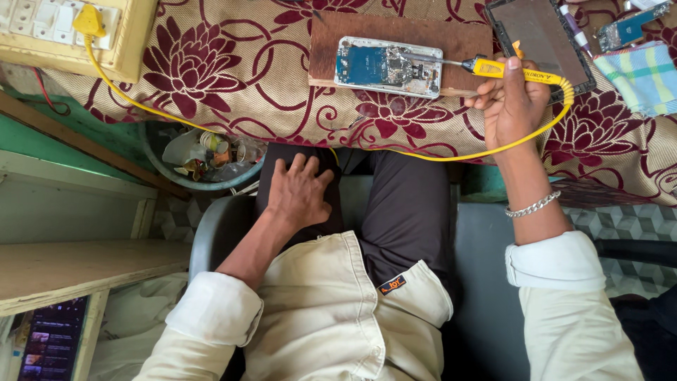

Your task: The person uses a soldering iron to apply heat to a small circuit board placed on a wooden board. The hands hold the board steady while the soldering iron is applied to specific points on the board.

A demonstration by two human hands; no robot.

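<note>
My right hand [511,102] grips a yellow-handled soldering iron [493,68], its metal tip reaching left onto an opened phone [388,65] with a bare blue circuit board. The phone lies on a brown wooden board [465,39] on a table covered in maroon floral cloth [233,77]. My left hand [300,192] rests flat on my left thigh, fingers spread, holding nothing. The iron's yellow cord [486,152] loops under my right hand and runs left to a yellow plug [88,20] in a switchboard.
A dark phone screen panel [543,35] lies right of the board, with a checked cloth [645,74] and another circuit board [627,28] beyond. A bin of scraps [204,155] sits under the table edge. A wooden shelf [77,264] stands at left.
</note>
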